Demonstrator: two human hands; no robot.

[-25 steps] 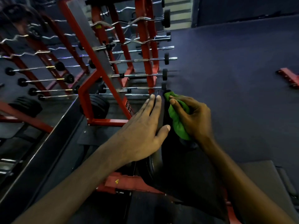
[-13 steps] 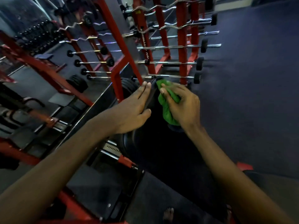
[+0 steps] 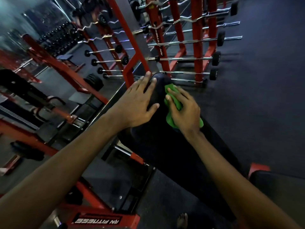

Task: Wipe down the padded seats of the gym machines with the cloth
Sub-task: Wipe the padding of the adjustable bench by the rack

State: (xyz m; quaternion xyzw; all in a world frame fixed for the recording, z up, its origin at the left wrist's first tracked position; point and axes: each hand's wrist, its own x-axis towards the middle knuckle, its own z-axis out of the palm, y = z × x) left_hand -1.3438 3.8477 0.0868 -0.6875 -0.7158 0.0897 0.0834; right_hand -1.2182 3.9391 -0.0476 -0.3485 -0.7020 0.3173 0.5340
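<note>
A dim gym with a dark rubber floor (image 3: 264, 96). Beyond the fingertips of both hands stands a red rack (image 3: 197, 47) holding chrome barbells in rows, and a red machine frame (image 3: 130, 68) rises just past the left hand's fingers.

The left hand (image 3: 138, 103) lies flat, fingers straight and spread, on the far left edge of the black padded seat (image 3: 165, 146). Its fingertips reach the pad's rounded top end, and it holds nothing.

Just beside it to the right, not touching it, the right hand (image 3: 183, 109) bears down on a bunched green cloth (image 3: 170, 119) on the same pad. Its fingers curve over the bunch, and green bulges out between them and from under the heel of the palm. The thumb seems to clasp the cloth's near side, though the dark makes that hard to tell.

Below the right forearm, at the bottom edge, a bare foot (image 3: 182, 219) shows on the floor. Below the left forearm is a red base plate with a white label (image 3: 97, 221).
</note>
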